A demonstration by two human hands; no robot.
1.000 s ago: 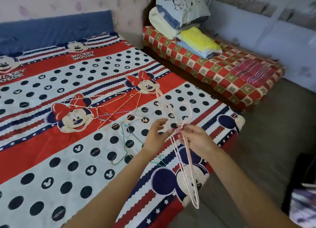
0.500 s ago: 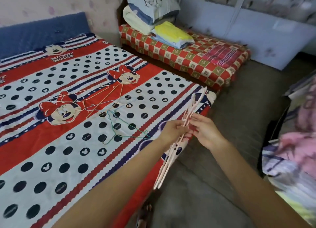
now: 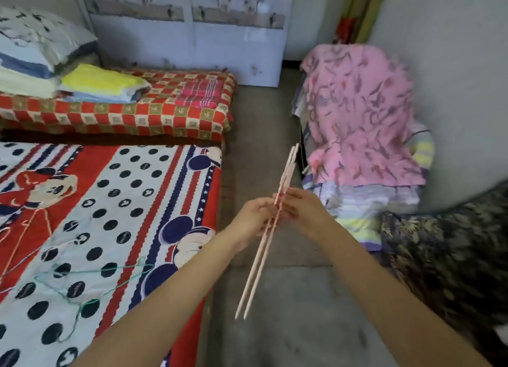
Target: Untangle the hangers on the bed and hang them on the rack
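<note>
Pale pink hangers (image 3: 258,259) are held edge-on over the floor, just off the bed's right side. My left hand (image 3: 254,215) pinches them from the left and my right hand (image 3: 299,207) grips them from the right, at about their middle. On the patterned bed (image 3: 170,190) lies a green wire hanger (image 3: 90,281), and orange hangers (image 3: 24,234) lie at the far left. No rack is clearly visible.
A pink flowered cloth (image 3: 357,113) drapes over something at the right, above striped fabric. A dark floral cover (image 3: 450,254) lies at the right front. A red checked mattress (image 3: 154,113) with folded bedding sits behind the bed. Grey floor (image 3: 288,325) runs between.
The view has swung right, away from the bed. Both hands carried the pink hangers off the bed and over the floor, toward the pink cloth.
</note>
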